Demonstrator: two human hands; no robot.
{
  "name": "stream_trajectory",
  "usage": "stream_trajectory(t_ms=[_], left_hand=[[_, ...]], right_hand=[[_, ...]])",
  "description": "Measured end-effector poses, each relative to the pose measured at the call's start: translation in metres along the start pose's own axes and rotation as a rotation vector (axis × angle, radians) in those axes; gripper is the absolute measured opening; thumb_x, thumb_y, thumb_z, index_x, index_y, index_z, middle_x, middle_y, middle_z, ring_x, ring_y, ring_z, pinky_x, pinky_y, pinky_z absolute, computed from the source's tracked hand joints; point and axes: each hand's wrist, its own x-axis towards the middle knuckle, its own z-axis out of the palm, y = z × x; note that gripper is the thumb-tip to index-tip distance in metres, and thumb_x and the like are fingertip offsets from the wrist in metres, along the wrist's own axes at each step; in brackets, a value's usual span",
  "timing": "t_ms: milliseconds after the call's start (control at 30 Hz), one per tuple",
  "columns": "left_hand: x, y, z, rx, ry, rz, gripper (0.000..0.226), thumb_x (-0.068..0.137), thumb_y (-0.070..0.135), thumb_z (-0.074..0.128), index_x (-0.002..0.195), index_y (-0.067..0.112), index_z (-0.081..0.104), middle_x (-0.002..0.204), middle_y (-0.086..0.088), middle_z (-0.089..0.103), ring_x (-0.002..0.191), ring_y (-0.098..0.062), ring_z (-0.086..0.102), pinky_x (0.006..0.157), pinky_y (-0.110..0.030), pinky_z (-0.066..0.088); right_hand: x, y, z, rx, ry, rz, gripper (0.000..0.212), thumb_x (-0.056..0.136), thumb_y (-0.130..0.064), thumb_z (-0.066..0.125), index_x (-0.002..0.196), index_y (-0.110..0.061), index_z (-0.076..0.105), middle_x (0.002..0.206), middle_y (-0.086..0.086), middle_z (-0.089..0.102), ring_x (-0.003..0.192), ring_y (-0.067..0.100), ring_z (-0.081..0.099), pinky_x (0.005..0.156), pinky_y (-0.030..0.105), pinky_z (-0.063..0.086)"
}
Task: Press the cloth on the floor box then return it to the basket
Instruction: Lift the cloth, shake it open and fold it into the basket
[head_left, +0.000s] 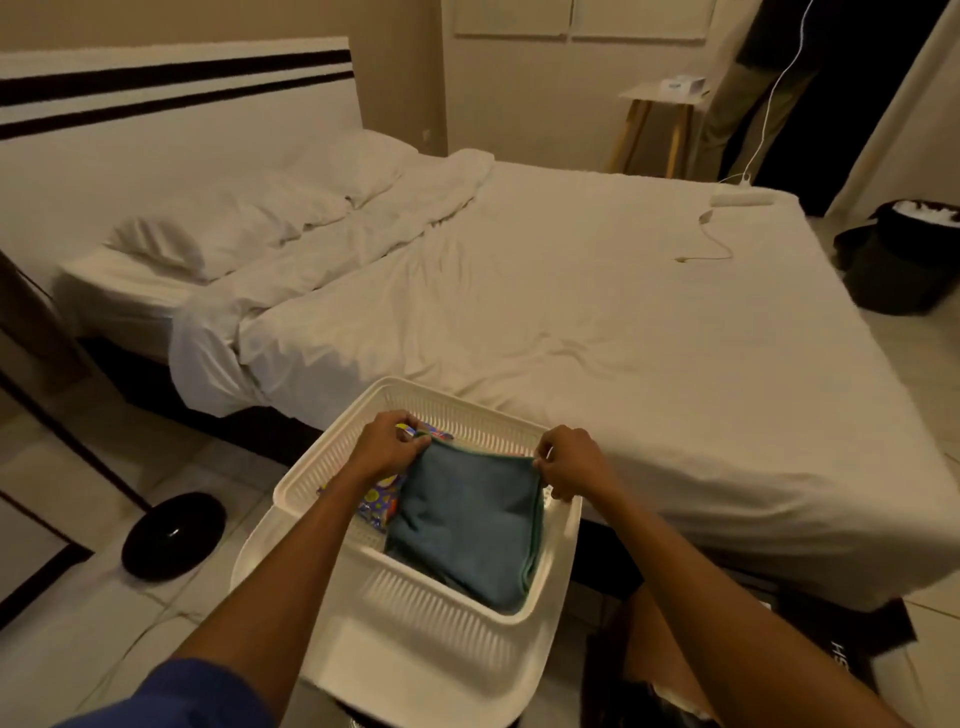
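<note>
A folded teal cloth (467, 525) lies inside the white slatted laundry basket (415, 639) at the foot of the bed. My left hand (387, 447) pinches the cloth's far left corner. At the far right corner, my right hand (571, 462) pinches the same cloth. A bright patterned fabric (382, 501) shows under the teal cloth on its left side. A dark box (831, 649) with brown flaps sits on the floor at the lower right, partly hidden by my right arm.
A bed with white sheets (571, 312) fills the middle, with a cable (711, 244) lying on it. A black round object (174, 535) rests on the tiled floor at left. A dark bin (904, 254) stands at right. A person's legs (748, 104) are by a small side table (654, 124).
</note>
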Motion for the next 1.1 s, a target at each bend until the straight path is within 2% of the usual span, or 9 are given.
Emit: stream_trajectory(t_ms=[133,267,533,600,667,733,800,1000,1100], left_hand=[[0.005,-0.005,0.022,0.051,0.045,0.008,0.016,0.081,0.019,0.076,0.077,0.025,0.061,0.067,-0.005,0.064,0.059,-0.015,0.056,0.062,-0.030,0.046],[0.012,-0.014,0.028,0.149,-0.059,0.039,0.019,0.078,0.018,0.080,0.090,0.018,0.066,0.057,0.006,0.055,0.049,-0.006,0.044,0.049,-0.019,0.034],[0.025,-0.003,0.012,0.388,-0.272,-0.014,0.046,0.067,0.024,0.089,0.105,0.015,0.065,0.083,-0.002,0.062,0.079,-0.018,0.061,0.072,-0.029,0.049],[0.027,0.007,0.005,0.364,-0.319,-0.017,0.034,0.071,0.022,0.087,0.098,0.012,0.069,0.077,-0.004,0.069,0.071,-0.011,0.065,0.070,-0.033,0.054],[0.022,0.015,-0.004,0.319,-0.369,0.025,0.016,0.078,0.014,0.081,0.091,0.012,0.073,0.060,0.008,0.068,0.053,0.005,0.057,0.058,-0.026,0.051],[0.014,0.025,-0.013,0.305,-0.457,0.018,0.013,0.081,0.009,0.076,0.090,0.018,0.074,0.051,0.014,0.061,0.045,0.003,0.051,0.048,-0.016,0.043],[0.004,0.028,-0.020,0.317,-0.584,-0.031,0.017,0.081,0.011,0.075,0.091,0.024,0.072,0.061,0.008,0.063,0.053,-0.004,0.054,0.047,-0.018,0.045],[-0.009,0.009,-0.030,0.324,-0.672,-0.104,0.013,0.082,0.014,0.072,0.086,0.025,0.076,0.071,0.002,0.068,0.065,-0.009,0.063,0.059,-0.024,0.054],[-0.011,0.009,-0.027,0.321,-0.692,-0.102,0.010,0.082,0.014,0.073,0.087,0.021,0.079,0.076,-0.003,0.072,0.068,-0.014,0.066,0.060,-0.024,0.055]], right_hand=[[0.010,0.002,0.005,-0.194,0.052,-0.036,0.018,0.087,-0.016,0.058,0.100,-0.009,0.067,0.105,0.017,0.068,0.094,0.038,0.067,0.079,0.039,0.056],[0.015,-0.002,0.006,-0.406,-0.027,-0.084,0.022,0.091,-0.013,0.053,0.110,-0.008,0.064,0.118,0.017,0.063,0.107,0.036,0.063,0.080,0.034,0.049],[0.017,-0.017,0.011,-0.635,-0.074,-0.142,0.031,0.093,-0.015,0.058,0.124,-0.010,0.062,0.128,0.012,0.064,0.119,0.031,0.061,0.092,0.038,0.050],[0.026,-0.017,0.013,-0.562,-0.093,-0.134,0.031,0.091,-0.015,0.061,0.122,-0.011,0.063,0.126,0.011,0.064,0.117,0.030,0.062,0.091,0.037,0.051],[0.025,-0.017,0.005,-0.467,-0.121,-0.111,0.030,0.085,-0.020,0.068,0.113,-0.010,0.067,0.116,0.011,0.068,0.106,0.029,0.067,0.087,0.036,0.053],[0.026,-0.014,-0.006,-0.360,-0.223,-0.136,0.022,0.078,-0.025,0.078,0.095,-0.011,0.074,0.095,0.010,0.074,0.075,0.018,0.071,0.075,0.031,0.056],[0.023,-0.011,-0.014,-0.273,-0.445,-0.183,0.013,0.080,-0.025,0.080,0.082,-0.014,0.073,0.079,0.007,0.074,0.048,0.005,0.060,0.056,0.022,0.054],[0.020,-0.010,-0.015,-0.353,-0.593,-0.174,0.017,0.080,-0.024,0.081,0.091,-0.012,0.078,0.060,-0.007,0.063,0.041,0.001,0.052,0.041,0.011,0.042],[0.022,-0.012,-0.009,-0.431,-0.567,-0.162,0.016,0.077,-0.020,0.082,0.089,-0.009,0.079,0.063,-0.001,0.067,0.045,0.005,0.056,0.050,0.017,0.051]])
